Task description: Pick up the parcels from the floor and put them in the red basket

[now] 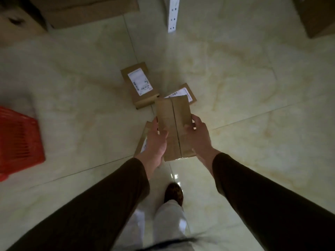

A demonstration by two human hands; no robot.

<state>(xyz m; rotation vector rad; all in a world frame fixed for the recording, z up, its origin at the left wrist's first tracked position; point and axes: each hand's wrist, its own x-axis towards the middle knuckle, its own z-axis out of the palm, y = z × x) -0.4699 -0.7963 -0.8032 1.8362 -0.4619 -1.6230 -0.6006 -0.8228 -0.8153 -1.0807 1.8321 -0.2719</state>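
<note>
Parcel (pixel 174 124) is held up between both hands, off the floor (pixel 244 91): left hand (pixel 156 140) grips its left edge, right hand (pixel 196 136) its right edge, fingers curled round. Three more parcels lie on the floor: labelled box (pixel 138 84) ahead of the hands, second box (pixel 183 92) just beyond the held one, third box (pixel 145 136) under the left hand. Red basket (pixel 20 140) sits well left of the hands. Step looks like carry; next move calls for a swing left and a drop in.

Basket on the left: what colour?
Red basket, slatted sides; head view, the only one.
</note>
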